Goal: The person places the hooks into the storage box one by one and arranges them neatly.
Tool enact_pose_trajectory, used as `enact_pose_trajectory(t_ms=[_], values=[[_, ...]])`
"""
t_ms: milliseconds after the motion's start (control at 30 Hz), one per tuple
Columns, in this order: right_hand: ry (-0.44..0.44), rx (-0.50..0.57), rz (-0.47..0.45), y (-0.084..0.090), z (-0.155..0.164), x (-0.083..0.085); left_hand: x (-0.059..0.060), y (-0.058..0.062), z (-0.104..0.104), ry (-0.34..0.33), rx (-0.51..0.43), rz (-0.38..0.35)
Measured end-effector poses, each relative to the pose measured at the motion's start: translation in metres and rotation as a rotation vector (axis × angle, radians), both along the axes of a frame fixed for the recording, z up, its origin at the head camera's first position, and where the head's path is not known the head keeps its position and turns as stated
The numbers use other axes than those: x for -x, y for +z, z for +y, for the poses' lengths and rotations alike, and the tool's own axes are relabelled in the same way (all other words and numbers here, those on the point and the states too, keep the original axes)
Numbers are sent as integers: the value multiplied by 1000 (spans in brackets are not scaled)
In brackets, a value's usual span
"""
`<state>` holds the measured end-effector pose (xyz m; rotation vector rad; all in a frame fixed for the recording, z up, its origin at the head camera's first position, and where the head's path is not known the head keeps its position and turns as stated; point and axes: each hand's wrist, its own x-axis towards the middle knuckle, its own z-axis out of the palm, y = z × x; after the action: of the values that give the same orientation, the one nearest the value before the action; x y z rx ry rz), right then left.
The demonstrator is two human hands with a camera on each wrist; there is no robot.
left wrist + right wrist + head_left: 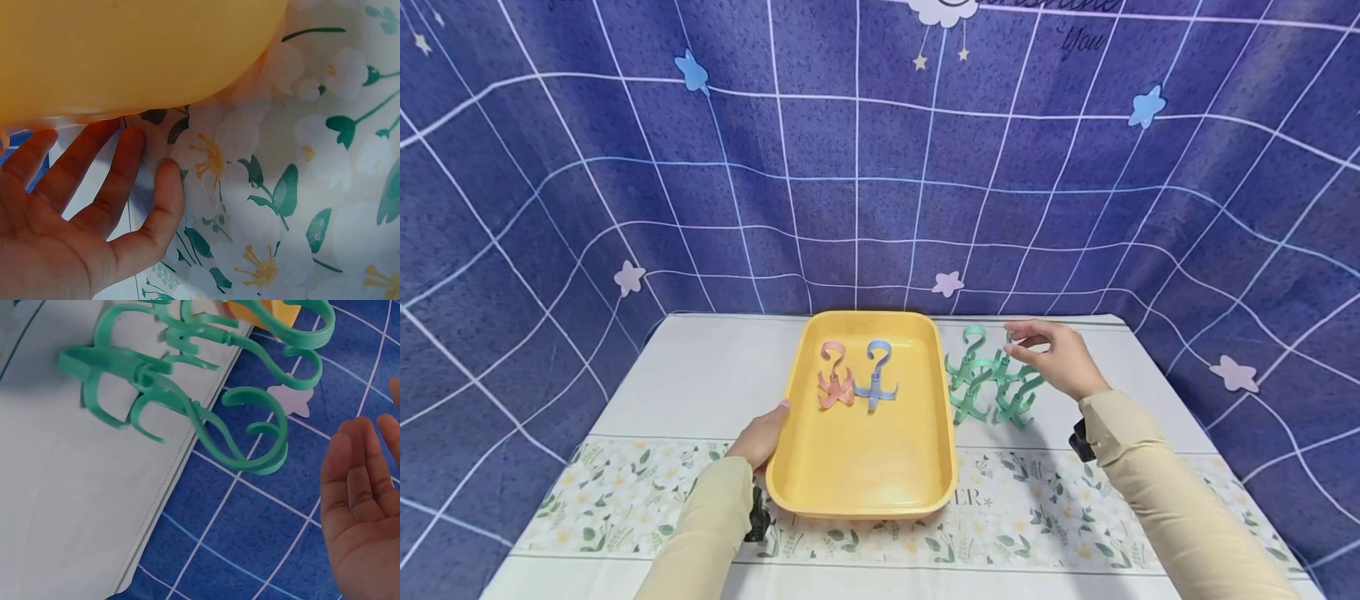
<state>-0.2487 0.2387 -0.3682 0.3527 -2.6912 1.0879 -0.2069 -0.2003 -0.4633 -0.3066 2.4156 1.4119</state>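
A yellow tray lies in the middle of the table. In it stand a pink hook and a blue hook, side by side near the far end. My left hand rests against the tray's left rim, thumb on top. In the left wrist view the left hand has straight fingers that reach under the tray. Several green hooks stand in a cluster right of the tray. My right hand hovers just over them with relaxed fingers and holds nothing. In the right wrist view the right hand is open beside the green hooks.
The table carries a white cloth with a floral band along the near side. A blue gridded backdrop hangs right behind the table's far edge. Bare cloth lies left of the tray and at the far right.
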Motion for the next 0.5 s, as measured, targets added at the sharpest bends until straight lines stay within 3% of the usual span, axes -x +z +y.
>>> enact_pose_trajectory(t_ms=[500], values=[[-18,-25,-36,-8,19,-4,0,1,0,-11,6,3]])
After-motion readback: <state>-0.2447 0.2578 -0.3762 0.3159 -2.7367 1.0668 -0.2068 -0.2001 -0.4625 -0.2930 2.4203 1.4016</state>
